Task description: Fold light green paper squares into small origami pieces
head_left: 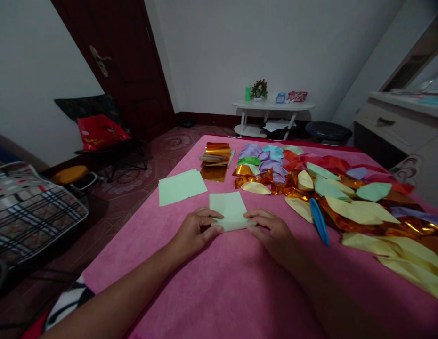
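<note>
A pale green sheet of paper [227, 205] lies in front of me on the pink cloth, its near edge folded up in a narrow strip. My left hand [202, 225] pinches the left end of that fold between thumb and fingers. At the right end, my right hand [268, 227] grips the fold the same way. Just beyond my left hand rests a stack of pale green paper sheets [182, 187]. Farther back sits a pile of shiny gold foil paper [214, 162].
Folded paper pieces in gold, yellow [362, 210], green, purple [271, 168] and red cover the table's right side. A blue oval object [319, 221] lies among them. The pink-covered table [205, 292] has a chair with a red bag [102, 132] to its left and a white stand [273, 106] behind.
</note>
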Motion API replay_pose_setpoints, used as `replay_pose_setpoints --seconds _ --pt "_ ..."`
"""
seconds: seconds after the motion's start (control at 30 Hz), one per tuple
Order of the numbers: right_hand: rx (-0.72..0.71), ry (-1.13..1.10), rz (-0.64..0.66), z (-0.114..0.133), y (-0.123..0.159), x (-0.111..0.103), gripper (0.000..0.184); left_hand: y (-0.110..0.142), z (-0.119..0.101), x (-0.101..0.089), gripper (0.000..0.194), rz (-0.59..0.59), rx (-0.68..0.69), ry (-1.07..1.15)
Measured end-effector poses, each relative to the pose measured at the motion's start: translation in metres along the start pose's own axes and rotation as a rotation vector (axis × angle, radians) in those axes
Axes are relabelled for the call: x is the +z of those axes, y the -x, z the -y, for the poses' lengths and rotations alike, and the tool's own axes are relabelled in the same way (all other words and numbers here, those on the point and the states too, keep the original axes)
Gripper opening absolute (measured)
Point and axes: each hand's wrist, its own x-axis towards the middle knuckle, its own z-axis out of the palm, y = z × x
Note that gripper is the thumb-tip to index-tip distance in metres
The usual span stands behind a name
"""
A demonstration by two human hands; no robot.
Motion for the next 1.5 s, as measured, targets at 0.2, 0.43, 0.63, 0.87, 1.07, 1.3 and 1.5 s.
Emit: replay_pose_setpoints --seconds 0.2,0.43,0.63,0.87,1.07,1.3,1.5 --pt "0.084 -0.005 -0.102 0.003 -0.008 0.009 0.021 -0.002 -0.005 0.002 0.025 -0.069 -0.042 -0.046" --pt "0.112 0.202 -0.202 0.006 -0.010 0.015 0.021 -0.004 0.003 0.009 0.016 -0.165 -0.082 -0.175" --pt "0.070 0.373 -0.264 0.005 -0.010 0.018 0.024 -0.003 0.002 0.009 0.018 -0.201 -0.127 -0.293" --pt "0.084 0.388 -0.254 0.005 -0.012 0.019 0.026 0.000 0.002 0.005 0.013 -0.210 -0.182 -0.316" --pt "0.103 0.342 -0.242 0.004 -0.012 0.017 0.023 -0.002 0.000 0.003 0.009 -0.216 -0.212 -0.217" --pt "0.084 0.429 -0.243 0.007 -0.013 0.018 0.023 -0.004 -0.002 0.003 0.009 -0.215 -0.225 -0.169" --pt "0.107 0.449 -0.226 0.005 -0.016 0.017 0.024 -0.002 0.002 0.005 0.008 -0.218 -0.227 -0.160"
